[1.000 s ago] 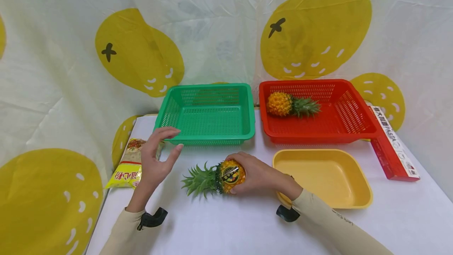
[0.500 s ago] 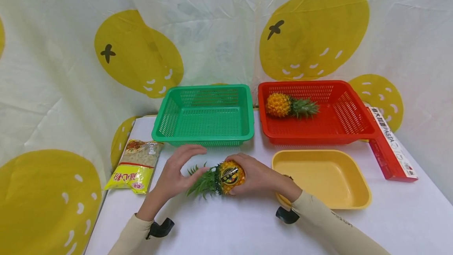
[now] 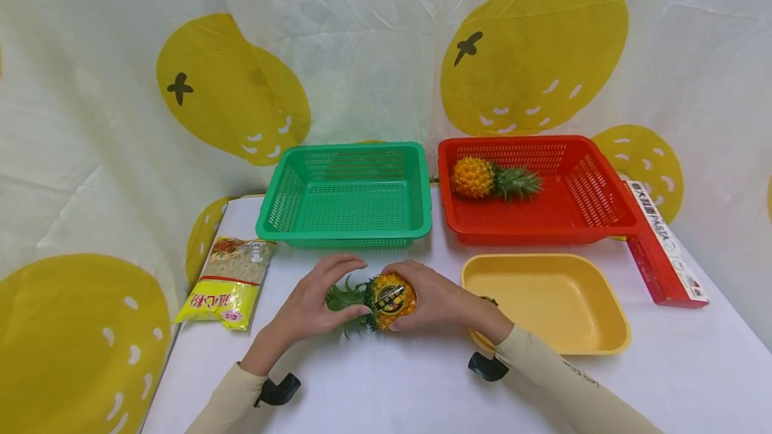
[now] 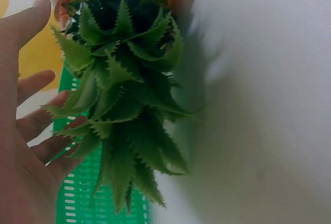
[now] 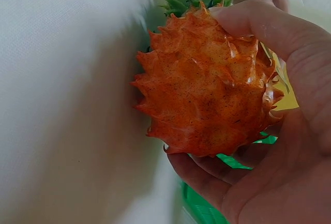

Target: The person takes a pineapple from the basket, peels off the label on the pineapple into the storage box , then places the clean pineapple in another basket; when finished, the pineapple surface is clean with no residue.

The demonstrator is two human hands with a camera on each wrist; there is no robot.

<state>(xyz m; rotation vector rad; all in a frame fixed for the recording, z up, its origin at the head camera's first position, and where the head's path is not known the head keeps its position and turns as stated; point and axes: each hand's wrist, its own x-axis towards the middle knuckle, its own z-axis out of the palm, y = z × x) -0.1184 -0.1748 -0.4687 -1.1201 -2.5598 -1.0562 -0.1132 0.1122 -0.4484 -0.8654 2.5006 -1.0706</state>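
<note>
A small pineapple (image 3: 392, 317) lies on the white table in the head view, its leafy crown pointing left and a dark round label on its body. My right hand (image 3: 437, 295) grips the body from the right, thumb on the near side and fingers on the far side. Spiky orange skin fills the right wrist view, with my right thumb (image 5: 258, 19) curled against it. My left hand (image 3: 310, 305) spreads around the green crown (image 4: 124, 94), partly hiding it in the head view. Its fingers look loosely extended; whether they touch the leaves, I cannot tell.
Behind stand a green basket (image 3: 356, 230) and a red basket (image 3: 543, 230), the red one with another pineapple (image 3: 473, 177) lying inside. A yellow tub (image 3: 549, 300) sits at right, a red pasta box (image 3: 663, 253) beyond it. At left lies a noodle bag (image 3: 223, 286).
My left hand has moved right, from beside the noodle bag to around the pineapple's crown. My right hand keeps its grip on the pineapple in about the same place.
</note>
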